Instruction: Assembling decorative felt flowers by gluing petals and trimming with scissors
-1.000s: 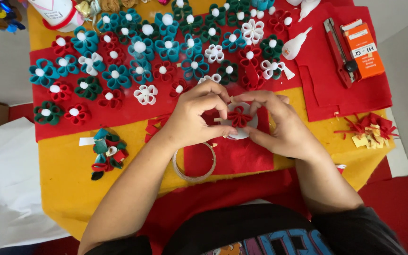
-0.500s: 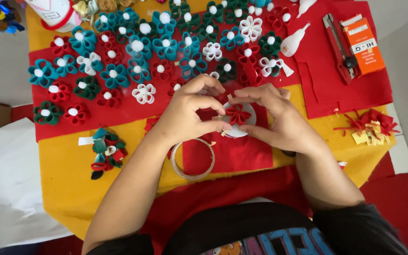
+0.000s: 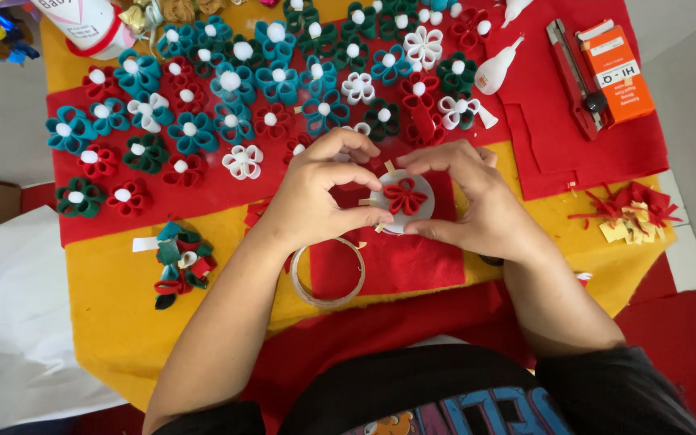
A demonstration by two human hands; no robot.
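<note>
Left hand (image 3: 316, 197) at nine o'clock and right hand (image 3: 477, 205) at three o'clock, fingers pinching the white disc (image 3: 422, 211) bearing a red felt flower (image 3: 404, 196).

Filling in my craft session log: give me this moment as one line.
left hand + right hand: pinching red felt flower | on white disc | tape ring nearby

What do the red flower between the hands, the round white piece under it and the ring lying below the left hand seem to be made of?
Red flower: probably felt, matte and fuzzy, in looped strips. Round white piece: smooth, perhaps plastic or card; unclear. Ring: clear and glossy, likely a nearly spent tape roll.
</note>
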